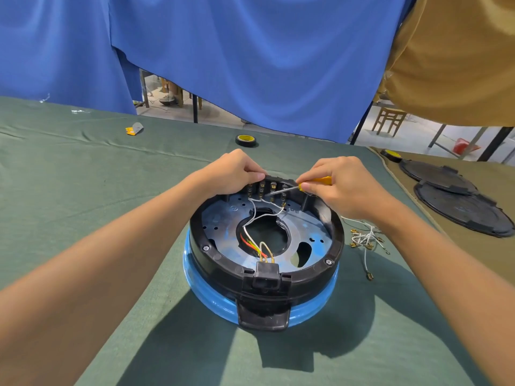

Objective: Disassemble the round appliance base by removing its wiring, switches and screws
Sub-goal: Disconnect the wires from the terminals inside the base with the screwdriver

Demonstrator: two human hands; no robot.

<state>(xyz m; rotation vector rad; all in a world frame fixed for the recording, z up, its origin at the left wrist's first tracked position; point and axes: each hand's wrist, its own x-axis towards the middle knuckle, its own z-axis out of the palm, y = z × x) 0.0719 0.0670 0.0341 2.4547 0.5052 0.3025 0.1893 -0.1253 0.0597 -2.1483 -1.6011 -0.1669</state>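
Currently the round base (pixel 264 246) is sitting open side up in the middle of the table (pixel 83 190), a little toward its near edge, on wrinkled green cloth. It is showing a glossy blue lower band, a black plastic ring and a flat bluish metal plate with a ragged central hole. A black socket block (pixel 264 277) is facing the near edge, and a row of brass tabs is standing along the far rim. Two silver screws (pixel 206 247) are sitting in the ring, one near-left and one near-right. Thin white wires (pixel 262 213) are looping from the tabs into the hole, where red and yellow-green leads are also showing.

The left hand (pixel 234 174) is curling its fingers over the far rim of the base and gripping it. The right hand (pixel 340 188) is pinching a small screwdriver (pixel 315 181) with a yellow handle between thumb and fingers. Its long axis is running left to right, with the slim metal shaft pointing left at the tabs.

A tangle of loose white wires (pixel 365 240) with brass ends is lying just right of the base. One black tape roll (pixel 246 140) is resting toward the far edge, and a second (pixel 390 155) is lying on tan cloth at the right. Two flat black round covers (pixel 462 210) are overlapping there.
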